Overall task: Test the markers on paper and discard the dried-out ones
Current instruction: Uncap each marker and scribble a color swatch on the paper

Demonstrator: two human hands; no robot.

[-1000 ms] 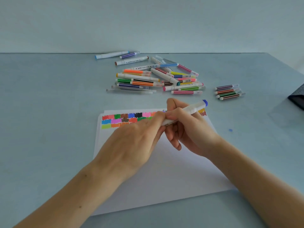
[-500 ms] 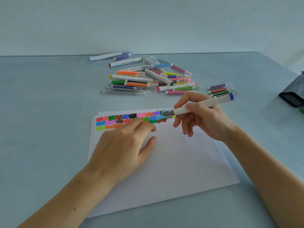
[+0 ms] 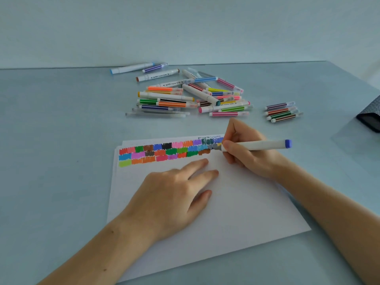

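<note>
right hand (image 3: 249,153): fingers curled round a fat white marker with a blue end cap (image 3: 259,145), holding it nearly flat, just right of centre frame. Tip is down on the paper at the right end of the swatch rows, blue cap pointing off to the right.
left hand (image 3: 174,194): flat on the sheet, fingers straight and a bit spread, not gripping anything, basically pinning the paper down in the lower middle of the frame.
paper: white sheet of paper (image 3: 236,223) on the pale blue-grey desk (image 3: 51,161), looks like a small stack going by the edges at its upper left corner.
swatches: rows of scribbled colour swatches (image 3: 164,153) along the top edge of the sheet, three rows on the left, thinning out toward the right.
marker pile: loose heap of mixed markers (image 3: 185,95) upper centre, some thin striped ones, some fat white ones, lying every which way.
set-aside group: four thin striped markers (image 3: 282,112) lined up side by side, right of the heap and well apart from it.
far right edge: a dark patterned pouch (image 3: 370,116), partly cut off by the frame.
</note>
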